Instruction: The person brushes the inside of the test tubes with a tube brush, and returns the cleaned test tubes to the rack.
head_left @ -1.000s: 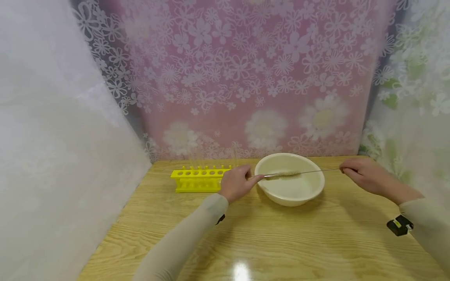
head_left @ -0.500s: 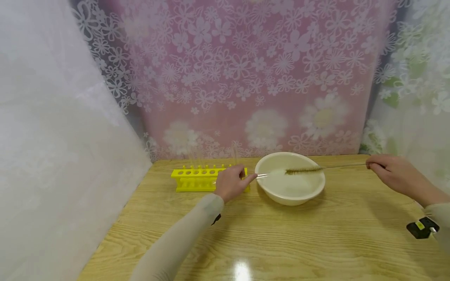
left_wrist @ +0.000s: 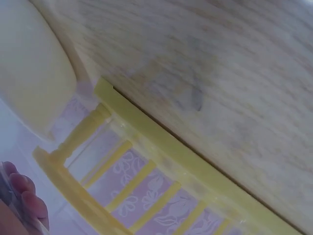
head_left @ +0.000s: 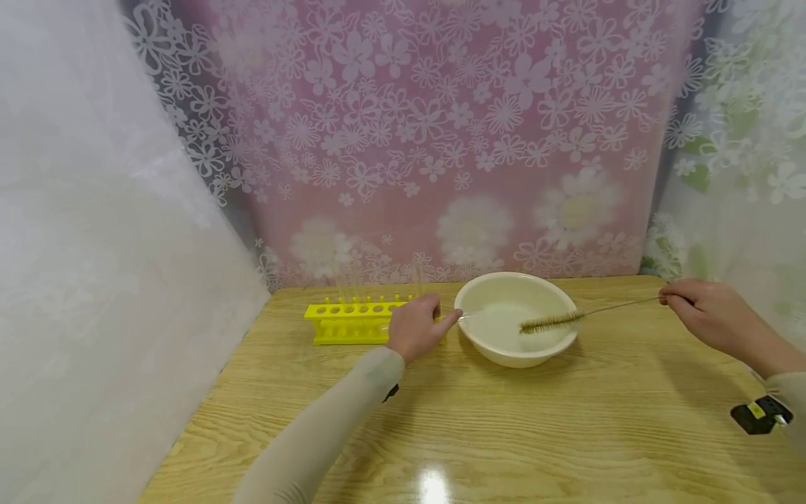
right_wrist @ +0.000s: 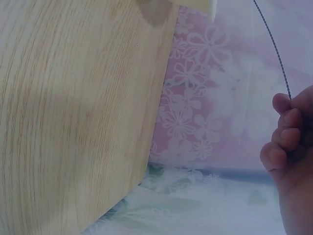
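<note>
In the head view my left hand (head_left: 415,329) grips a clear glass test tube (head_left: 471,316), its end reaching over the cream basin (head_left: 519,360). Curled fingers (left_wrist: 35,203) around the glass show at the corner of the left wrist view. My right hand (head_left: 711,315) pinches the thin wire handle of a test tube brush (head_left: 550,323). The brush's tan bristles hang over the basin, apart from the tube and tilted down to the left. Twisted wire (right_wrist: 275,46) runs out from the fingertips in the right wrist view.
Behind my left hand stands a yellow test tube rack (head_left: 352,341) with several clear tubes (head_left: 418,276) upright in it. A wooden table (head_left: 504,434) carries everything. A pink flowered curtain (head_left: 403,140) closes the back, with pale sheets at both sides.
My right hand has moved right, drawing the brush out of the test tube. Its bristle tip has since dipped slightly. The left hand, still holding the tube, has shifted a little left.
</note>
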`<state>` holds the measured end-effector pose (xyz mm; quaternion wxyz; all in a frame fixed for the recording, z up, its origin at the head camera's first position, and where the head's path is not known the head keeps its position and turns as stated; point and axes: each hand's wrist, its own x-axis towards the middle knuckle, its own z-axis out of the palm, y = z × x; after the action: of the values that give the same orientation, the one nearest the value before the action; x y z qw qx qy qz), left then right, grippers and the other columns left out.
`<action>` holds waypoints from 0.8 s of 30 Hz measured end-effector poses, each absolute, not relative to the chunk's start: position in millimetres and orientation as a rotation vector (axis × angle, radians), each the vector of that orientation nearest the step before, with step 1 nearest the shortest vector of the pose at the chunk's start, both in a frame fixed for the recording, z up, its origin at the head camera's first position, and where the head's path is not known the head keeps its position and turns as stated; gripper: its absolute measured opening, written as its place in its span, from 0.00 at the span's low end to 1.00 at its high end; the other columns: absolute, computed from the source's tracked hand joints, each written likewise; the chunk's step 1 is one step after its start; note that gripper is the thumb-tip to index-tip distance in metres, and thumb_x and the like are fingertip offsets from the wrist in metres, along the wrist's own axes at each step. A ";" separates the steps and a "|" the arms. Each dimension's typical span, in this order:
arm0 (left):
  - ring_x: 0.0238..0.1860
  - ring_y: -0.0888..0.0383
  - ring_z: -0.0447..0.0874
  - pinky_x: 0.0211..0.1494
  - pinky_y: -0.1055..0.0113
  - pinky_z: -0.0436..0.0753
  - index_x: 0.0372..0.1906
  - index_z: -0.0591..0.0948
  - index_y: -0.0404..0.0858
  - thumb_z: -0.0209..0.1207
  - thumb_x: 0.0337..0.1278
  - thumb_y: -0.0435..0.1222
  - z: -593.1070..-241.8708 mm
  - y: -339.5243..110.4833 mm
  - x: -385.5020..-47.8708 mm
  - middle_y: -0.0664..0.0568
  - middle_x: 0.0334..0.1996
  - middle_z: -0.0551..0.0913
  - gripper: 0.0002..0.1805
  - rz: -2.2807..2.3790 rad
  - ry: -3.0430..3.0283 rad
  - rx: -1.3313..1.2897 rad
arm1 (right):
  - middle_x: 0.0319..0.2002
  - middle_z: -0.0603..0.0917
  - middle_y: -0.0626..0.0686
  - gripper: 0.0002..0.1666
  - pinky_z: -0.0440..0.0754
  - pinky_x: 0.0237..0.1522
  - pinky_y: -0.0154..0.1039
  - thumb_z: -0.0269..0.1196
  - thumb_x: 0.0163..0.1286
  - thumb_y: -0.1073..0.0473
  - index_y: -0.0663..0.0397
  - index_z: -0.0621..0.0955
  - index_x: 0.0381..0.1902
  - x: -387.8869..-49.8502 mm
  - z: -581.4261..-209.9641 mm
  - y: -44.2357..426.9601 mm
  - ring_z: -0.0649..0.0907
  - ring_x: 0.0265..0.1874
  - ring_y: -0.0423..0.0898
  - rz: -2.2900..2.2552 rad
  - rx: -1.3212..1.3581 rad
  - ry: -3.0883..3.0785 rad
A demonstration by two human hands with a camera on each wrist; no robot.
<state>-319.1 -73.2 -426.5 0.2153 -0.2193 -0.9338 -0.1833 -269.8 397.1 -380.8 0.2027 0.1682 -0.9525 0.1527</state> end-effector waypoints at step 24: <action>0.11 0.64 0.65 0.12 0.70 0.58 0.27 0.74 0.51 0.50 0.65 0.67 -408.8 -55.4 -326.2 0.62 0.16 0.70 0.26 -0.036 -2.596 -0.697 | 0.40 0.88 0.64 0.15 0.72 0.23 0.35 0.53 0.77 0.66 0.73 0.83 0.48 -267.2 -380.6 395.6 0.85 0.31 0.52 0.410 0.455 -2.650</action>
<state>-326.2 -55.4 -408.8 0.2246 -0.2526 -0.9410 -0.0132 -267.2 395.6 -380.6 0.2094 0.1636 -0.9527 0.1476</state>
